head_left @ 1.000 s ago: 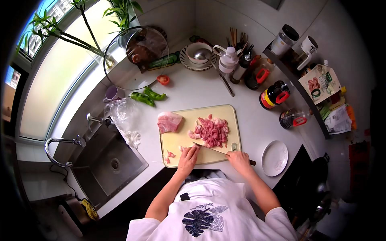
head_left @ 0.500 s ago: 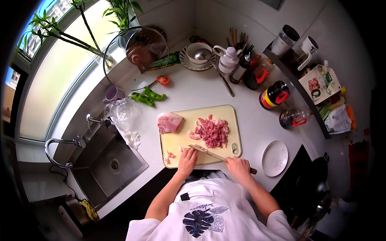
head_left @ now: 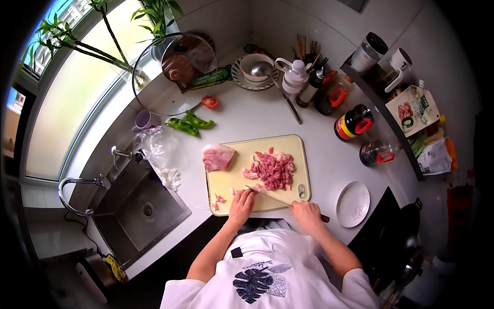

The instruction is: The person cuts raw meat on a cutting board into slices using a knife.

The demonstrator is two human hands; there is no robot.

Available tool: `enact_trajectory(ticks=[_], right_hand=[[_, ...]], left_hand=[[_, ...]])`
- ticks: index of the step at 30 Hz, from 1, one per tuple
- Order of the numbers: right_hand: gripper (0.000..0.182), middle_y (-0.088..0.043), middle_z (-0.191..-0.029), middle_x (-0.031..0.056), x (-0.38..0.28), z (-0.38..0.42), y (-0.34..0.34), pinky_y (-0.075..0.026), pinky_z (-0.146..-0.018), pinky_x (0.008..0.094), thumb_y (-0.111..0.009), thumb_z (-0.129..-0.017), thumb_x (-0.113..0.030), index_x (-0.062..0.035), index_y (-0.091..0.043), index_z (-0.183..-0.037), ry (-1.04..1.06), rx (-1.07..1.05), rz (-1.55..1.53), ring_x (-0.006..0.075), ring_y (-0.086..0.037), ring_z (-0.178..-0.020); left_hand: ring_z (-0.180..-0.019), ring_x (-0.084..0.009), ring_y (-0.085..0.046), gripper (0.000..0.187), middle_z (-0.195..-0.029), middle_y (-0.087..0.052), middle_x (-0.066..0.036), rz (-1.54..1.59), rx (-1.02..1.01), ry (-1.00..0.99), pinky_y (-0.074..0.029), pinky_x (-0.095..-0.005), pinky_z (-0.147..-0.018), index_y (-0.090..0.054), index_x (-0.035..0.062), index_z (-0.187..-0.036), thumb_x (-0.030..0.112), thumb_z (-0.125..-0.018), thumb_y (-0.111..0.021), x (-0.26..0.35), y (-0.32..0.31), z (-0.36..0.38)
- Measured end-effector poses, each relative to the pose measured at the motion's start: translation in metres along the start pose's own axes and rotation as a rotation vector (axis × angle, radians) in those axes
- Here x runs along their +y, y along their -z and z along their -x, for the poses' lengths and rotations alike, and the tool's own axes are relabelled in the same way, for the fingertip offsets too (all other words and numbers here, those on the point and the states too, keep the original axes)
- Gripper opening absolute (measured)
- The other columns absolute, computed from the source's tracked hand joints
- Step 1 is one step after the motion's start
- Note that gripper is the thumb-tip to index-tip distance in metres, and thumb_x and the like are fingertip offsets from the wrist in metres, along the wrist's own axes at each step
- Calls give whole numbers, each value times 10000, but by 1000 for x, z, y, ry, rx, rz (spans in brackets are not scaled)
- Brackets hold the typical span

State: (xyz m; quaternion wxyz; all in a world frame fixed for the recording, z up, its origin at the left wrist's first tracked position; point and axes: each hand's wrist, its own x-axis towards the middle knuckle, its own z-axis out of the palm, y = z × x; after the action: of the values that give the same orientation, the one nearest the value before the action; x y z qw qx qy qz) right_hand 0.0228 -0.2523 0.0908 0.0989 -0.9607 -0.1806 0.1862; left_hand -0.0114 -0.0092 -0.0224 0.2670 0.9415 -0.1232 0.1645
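Observation:
On the cream cutting board (head_left: 221, 180), my right hand (head_left: 307, 213) is wrapped round the handle of a kitchen knife (head_left: 278, 198). The blade slants up and left across the board's near part. My left hand (head_left: 241, 206) has its fingers curled down on a small strip of raw meat (head_left: 234, 191) beside the blade tip; the fingers partly hide the strip. A heap of chopped meat (head_left: 272, 171) lies just beyond the blade. Farther left rests a larger block of raw meat (head_left: 218, 157). A few small meat scraps (head_left: 218, 202) sit left of my left hand.
A white plate (head_left: 353, 204) stands right of the board, near a black stove (head_left: 375, 232). To the left are a sink (head_left: 146, 211) and a plastic bag (head_left: 157, 147). Green peppers (head_left: 190, 123), a halved tomato (head_left: 210, 102) and sauce bottles (head_left: 353, 123) stand behind.
The knife blade has turned slightly, its edge now showing thinner, and a slice of meat shows just beyond it. Both hands stay in nearly the same place; the whole view has shifted slightly.

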Motion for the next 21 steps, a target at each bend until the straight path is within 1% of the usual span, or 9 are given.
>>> enact_trajectory(ticks=[1,4,8,10,14,15,16,18,21], right_hand=[[143,-687,-726,180,4,4,5,-558,-652,468,-560,-887,-136,-49,-659,-831,-12,-38,3,360,-710,-700],[127,-688,-731,188,-3,-8,-10,-560,-656,465,-571,-877,-129,-48,-659,-833,3,-14,3,364,-711,-708],[111,-684,-723,193,-41,-46,-44,-561,-657,459,-584,-861,-119,-47,-656,-818,12,32,-38,371,-709,-713],[228,-675,-712,188,-52,-55,-50,-554,-662,469,-623,-924,-263,-56,-678,-844,36,134,-22,369,-703,-735],[270,-680,-729,180,-13,-29,-32,-542,-657,479,-642,-920,-298,-53,-685,-816,-32,79,-123,377,-688,-724],[270,-680,-729,180,-1,-22,-25,-542,-657,479,-642,-920,-298,-53,-685,-816,-29,78,-118,377,-688,-724],[275,-682,-733,183,6,-14,-14,-541,-660,490,-631,-926,-300,-56,-690,-817,-73,58,-108,387,-687,-717],[281,-684,-736,186,6,-4,2,-540,-664,500,-619,-933,-302,-58,-696,-817,-118,38,-98,397,-686,-710],[260,-687,-752,172,1,4,9,-533,-665,492,-632,-927,-304,-65,-712,-862,-166,76,-126,384,-677,-728]], left_hand=[[-1098,-312,-563,386,-1172,-602,-136,1,-1,1,-477,-405,-979,-615,14,-1187,45,-804,-652,-1,-1,1],[-1091,-309,-566,380,-1169,-603,-127,-3,-8,3,-483,-401,-971,-616,17,-1185,38,-807,-650,-1,-4,3],[-1097,-308,-564,381,-1173,-601,-120,-30,16,-9,-481,-408,-970,-615,22,-1194,42,-816,-653,-5,-10,6],[-1104,-305,-560,383,-1181,-597,-116,-42,29,-18,-479,-411,-969,-616,27,-1198,44,-817,-656,-5,-9,6],[-1130,-290,-549,421,-1217,-585,-94,-34,11,-6,-468,-410,-968,-614,56,-1242,62,-824,-662,-3,-4,10],[-1137,-284,-545,433,-1229,-582,-85,-42,8,-6,-463,-408,-970,-613,68,-1258,70,-828,-662,-3,-3,11],[-1137,-284,-545,433,-1229,-582,-85,-41,12,-2,-463,-408,-970,-613,68,-1258,70,-828,-662,-3,-3,10],[-1136,-278,-542,446,-1236,-582,-76,-23,-12,-13,-455,-409,-979,-607,77,-1279,82,-836,-657,-4,-4,10],[-1135,-273,-540,445,-1247,-579,-71,-8,-24,6,-452,-421,-981,-605,75,-1279,89,-837,-658,-4,-6,11]])
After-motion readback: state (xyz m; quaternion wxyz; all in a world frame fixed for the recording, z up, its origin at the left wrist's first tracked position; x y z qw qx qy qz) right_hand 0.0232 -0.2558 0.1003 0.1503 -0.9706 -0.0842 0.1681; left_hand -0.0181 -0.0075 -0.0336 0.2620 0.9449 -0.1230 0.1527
